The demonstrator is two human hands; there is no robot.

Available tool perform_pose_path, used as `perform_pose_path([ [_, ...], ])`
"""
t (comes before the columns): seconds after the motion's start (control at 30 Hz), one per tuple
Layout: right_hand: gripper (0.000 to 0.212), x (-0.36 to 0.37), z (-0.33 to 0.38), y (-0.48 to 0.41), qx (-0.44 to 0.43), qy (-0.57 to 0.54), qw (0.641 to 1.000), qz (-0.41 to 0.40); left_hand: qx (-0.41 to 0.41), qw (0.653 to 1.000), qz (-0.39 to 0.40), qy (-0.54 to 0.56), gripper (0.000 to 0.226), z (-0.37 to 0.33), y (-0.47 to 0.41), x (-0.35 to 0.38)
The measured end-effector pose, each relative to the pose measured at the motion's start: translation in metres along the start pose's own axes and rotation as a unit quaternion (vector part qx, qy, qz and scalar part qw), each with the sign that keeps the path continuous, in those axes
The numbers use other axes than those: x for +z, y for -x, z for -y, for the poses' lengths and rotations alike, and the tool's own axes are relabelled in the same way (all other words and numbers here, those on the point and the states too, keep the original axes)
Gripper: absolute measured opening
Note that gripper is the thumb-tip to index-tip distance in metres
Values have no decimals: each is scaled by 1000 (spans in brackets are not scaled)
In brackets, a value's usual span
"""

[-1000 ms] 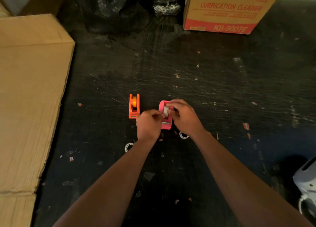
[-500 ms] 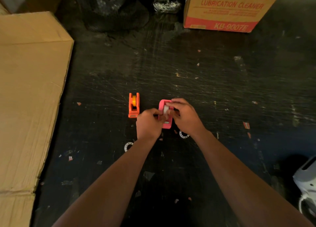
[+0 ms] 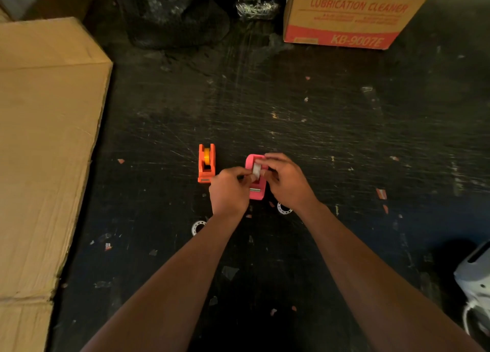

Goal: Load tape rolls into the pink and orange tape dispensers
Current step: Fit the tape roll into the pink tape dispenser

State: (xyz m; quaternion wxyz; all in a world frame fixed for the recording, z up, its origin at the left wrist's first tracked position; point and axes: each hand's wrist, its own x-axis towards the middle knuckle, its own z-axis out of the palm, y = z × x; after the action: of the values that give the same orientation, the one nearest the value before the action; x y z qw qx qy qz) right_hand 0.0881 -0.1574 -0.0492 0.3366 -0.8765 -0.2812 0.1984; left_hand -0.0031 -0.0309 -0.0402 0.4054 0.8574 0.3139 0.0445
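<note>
Half done, I'd say: the orange dispenser (image 3: 206, 163), left of the hands, holds its roll. Left hand (image 3: 229, 192) and right hand (image 3: 287, 183) both pinch the white tape roll (image 3: 256, 170) into the pink dispenser (image 3: 256, 178) between them.

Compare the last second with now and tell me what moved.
Almost nothing. Both hands, left hand and right hand, stay on the pink dispenser, working the white tape roll in its cradle. The orange dispenser, already holding its roll, has not shifted.
</note>
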Motion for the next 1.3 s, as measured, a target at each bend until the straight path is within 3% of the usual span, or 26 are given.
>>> perform_pose_path([
  [0.4, 53, 7, -2, 4, 16, 9, 1000, 6, -18, 999, 40, 14, 12, -1, -6, -4],
  [0.63, 50, 9, -1, 4, 25, 17, 1000, -4, -49, 997, 56, 23, 10, 7, -13, -6],
  [0.87, 48, 8, -2, 5, 13, 7, 1000, -10, 98, 994, 17, -38, 20, 4, -4, -3],
  [1.03, 48, 7, -5, 3, 10, 17, 1000, -2, 156, 985, 3, -78, 20, -1, -7, -7],
  [1.13, 48, 3, -6, 2, -4, 3, 1000, -2, 155, 984, 23, -87, 19, -4, -8, -8],
  [1.3, 52, 2, -5, 2, -3, -25, 1000, -4, 92, 995, 36, -1, 14, -2, -11, -5],
])
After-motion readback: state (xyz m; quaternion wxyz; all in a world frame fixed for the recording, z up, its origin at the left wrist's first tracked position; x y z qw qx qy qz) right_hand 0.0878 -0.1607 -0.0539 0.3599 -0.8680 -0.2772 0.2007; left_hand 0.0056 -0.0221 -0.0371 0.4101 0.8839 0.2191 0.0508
